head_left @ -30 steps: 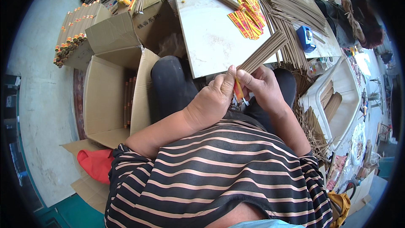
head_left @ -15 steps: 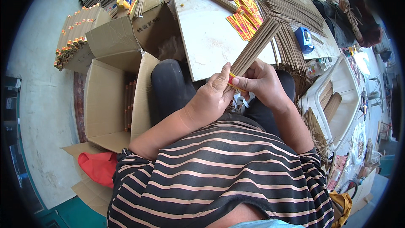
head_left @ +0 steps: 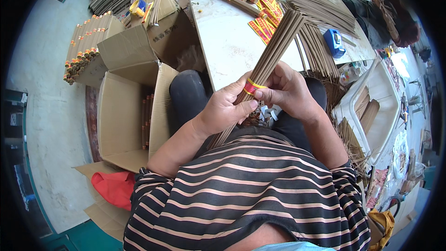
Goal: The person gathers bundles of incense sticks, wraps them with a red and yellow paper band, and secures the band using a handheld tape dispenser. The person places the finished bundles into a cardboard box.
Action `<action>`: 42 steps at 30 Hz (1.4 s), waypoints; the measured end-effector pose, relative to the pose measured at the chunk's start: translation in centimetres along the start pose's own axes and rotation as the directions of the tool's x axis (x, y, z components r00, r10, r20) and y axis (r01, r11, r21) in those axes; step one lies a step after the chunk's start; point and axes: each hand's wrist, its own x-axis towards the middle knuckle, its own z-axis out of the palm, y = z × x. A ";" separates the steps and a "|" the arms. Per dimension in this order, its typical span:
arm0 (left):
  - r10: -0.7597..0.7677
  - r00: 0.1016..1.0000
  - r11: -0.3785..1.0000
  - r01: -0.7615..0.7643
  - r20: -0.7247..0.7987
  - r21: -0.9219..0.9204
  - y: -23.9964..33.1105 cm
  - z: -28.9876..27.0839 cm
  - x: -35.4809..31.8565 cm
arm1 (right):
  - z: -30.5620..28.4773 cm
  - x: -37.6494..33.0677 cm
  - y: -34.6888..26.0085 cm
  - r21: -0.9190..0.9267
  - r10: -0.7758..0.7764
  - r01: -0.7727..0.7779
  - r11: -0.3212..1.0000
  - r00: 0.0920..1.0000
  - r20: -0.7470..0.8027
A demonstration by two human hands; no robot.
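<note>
A bundle of thin brown incense sticks (head_left: 275, 44) slants across my lap, its upper end over the table edge. My left hand (head_left: 226, 104) is closed round its lower part, thumb across the front. A red and yellow paper band (head_left: 251, 87) encircles the sticks just above that hand. With thumb and fingers, my right hand (head_left: 291, 94) pinches the band at its right side; those fingertips are partly hidden behind the bundle. On the white table (head_left: 223, 46) lie more red and yellow paper strips (head_left: 261, 29) and loose incense sticks (head_left: 320, 11).
Left of my legs stands an open cardboard box (head_left: 121, 116) with banded bundles inside. Farther left, banded bundles (head_left: 88, 46) are stacked. A blue tape dispenser (head_left: 334, 43) sits at the table's right edge, near a white plastic tub (head_left: 383, 97). Another person's arm (head_left: 388, 16) shows at far right.
The bundle has shifted down through my left hand, its lower end now showing below. The band now lies wrapped across the bundle's front, with my right thumb at its right side.
</note>
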 end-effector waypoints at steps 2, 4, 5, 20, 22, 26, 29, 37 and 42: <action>-0.016 1.000 0.996 0.014 -0.016 -0.090 0.0 0.2 0.1 | 0.1 0.0 0.0 0.007 -0.039 0.039 0.999 0.999 0.003; -0.009 1.000 0.990 0.008 -0.003 -0.143 0.0 0.3 0.2 | 0.3 0.0 0.3 0.067 -0.110 0.110 0.992 0.994 -0.009; 0.007 1.000 0.988 -0.005 0.018 -0.152 -0.1 0.1 0.2 | 0.4 0.1 0.4 0.097 -0.145 0.146 0.985 0.989 -0.016; 0.065 0.997 0.953 -0.048 0.049 -0.300 -0.1 -0.1 1.8 | -0.9 0.4 0.1 -0.320 -0.333 0.305 0.897 0.942 -0.036; 0.062 0.997 0.964 -0.049 0.043 -0.260 0.0 -0.3 2.0 | -0.6 0.3 -0.7 -0.275 -0.313 0.281 0.920 0.947 -0.079; 0.093 0.995 0.986 -0.087 0.035 -0.145 0.6 -0.1 2.3 | -0.7 0.3 -0.8 -0.373 -0.368 0.315 0.872 0.926 -0.079; 0.115 0.993 0.991 -0.113 0.034 -0.076 0.7 -0.3 2.5 | -0.5 0.7 -1.3 -0.321 -0.389 0.335 0.886 0.913 -0.121; 0.063 0.998 0.946 -0.063 -0.010 -0.318 0.7 0.2 4.0 | -1.1 1.5 -1.7 -0.397 -0.382 0.297 0.868 0.912 -0.151; 0.025 1.000 0.881 -0.024 -0.003 -0.472 -0.4 0.0 5.6 | -2.3 2.0 -0.9 -0.317 -0.285 0.206 0.926 0.932 -0.225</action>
